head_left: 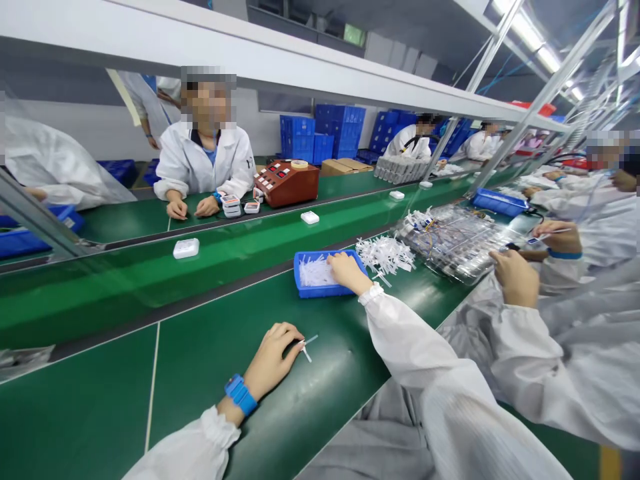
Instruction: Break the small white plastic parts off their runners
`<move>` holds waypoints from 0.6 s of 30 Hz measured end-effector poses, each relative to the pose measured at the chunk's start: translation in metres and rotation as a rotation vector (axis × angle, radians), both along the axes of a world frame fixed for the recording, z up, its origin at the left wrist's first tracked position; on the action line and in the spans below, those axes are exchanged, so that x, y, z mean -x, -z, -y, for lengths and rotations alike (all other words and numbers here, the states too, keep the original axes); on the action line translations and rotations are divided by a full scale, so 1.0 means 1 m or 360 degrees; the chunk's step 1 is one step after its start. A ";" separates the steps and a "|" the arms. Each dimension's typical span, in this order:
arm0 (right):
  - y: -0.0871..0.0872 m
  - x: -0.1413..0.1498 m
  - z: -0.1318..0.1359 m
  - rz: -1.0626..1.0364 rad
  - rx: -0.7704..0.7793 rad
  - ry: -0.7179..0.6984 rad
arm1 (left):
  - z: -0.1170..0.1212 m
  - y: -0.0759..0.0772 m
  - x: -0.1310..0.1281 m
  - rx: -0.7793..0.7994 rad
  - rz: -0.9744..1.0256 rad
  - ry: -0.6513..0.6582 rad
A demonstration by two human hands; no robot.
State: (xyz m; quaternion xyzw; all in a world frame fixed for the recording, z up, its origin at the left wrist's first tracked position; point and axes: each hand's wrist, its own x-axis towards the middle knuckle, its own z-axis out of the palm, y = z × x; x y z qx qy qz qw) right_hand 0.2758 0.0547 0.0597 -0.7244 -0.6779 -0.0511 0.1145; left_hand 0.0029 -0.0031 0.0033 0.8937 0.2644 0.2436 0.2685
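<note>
Low over the green worktop, my left hand (273, 353) pinches thin strips (309, 351), one white and one translucent, between thumb and fingertips. A blue strap is around that wrist. My right hand (349, 271) reaches over the right side of a small blue tray (324, 291), its fingers drawn together at the contents. Many thin, pale translucent strips (314, 272) lie in the tray. Whatever those fingertips grip is hidden. Just right of the tray a loose pile of white strips (386, 255) spreads on the worktop.
Behind the tray runs a green conveyor (240, 250) carrying white cases (186, 248). At right lies a clear plastic tray of wired parts (457, 240), near a co-worker's hand (515, 277). Across the belt, a person sits by a red-brown machine (286, 183). A shelf beam (300, 57) crosses overhead.
</note>
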 end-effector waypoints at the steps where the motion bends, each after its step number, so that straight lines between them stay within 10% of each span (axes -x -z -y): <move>1: 0.001 -0.001 -0.002 -0.0011 0.0001 0.0006 | 0.000 0.000 0.000 0.0004 0.0005 -0.0003; 18: -0.001 -0.023 -0.004 -0.0984 -0.0294 -0.0159 | 0.000 0.000 0.001 0.0004 0.0017 0.0015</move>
